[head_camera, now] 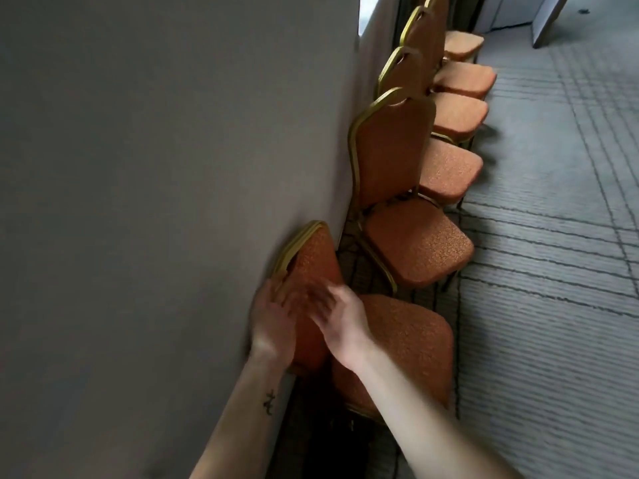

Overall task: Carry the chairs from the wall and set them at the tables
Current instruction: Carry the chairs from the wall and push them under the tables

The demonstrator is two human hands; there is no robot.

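Grey matte wall [138,167] fills everything from 7 to 11 o'clock. From 2 to 5 o'clock lies a pale ribbed carpet [553,271] crossed by thin dark lines in a loose grid. Along the foot of the wall a row of chairs [456,114] runs from 6 o'clock away toward 1 o'clock. Each has a rounded square seat pad and a tapering, arch-topped back in speckled orange fabric, edged with slim gold metal tubing.

The nearest chair [408,344] stands at 6 o'clock with its back against the wall. The next chair [390,157] is just beyond it toward 12 o'clock. Both bare forearms reach up from the bottom edge to the nearest chair's backrest [314,257].

The left hand [273,323] is at the wall-side edge of that backrest, by the gold frame; motion blur hides whether its fingers are closed round the tube. A small dark tattoo [269,402] marks that forearm. The right hand [342,319], also blurred, lies on the fabric front with its fingers stretched out rather than curled. The two hands are close together. At 1 o'clock a door edge [549,19] leans in.
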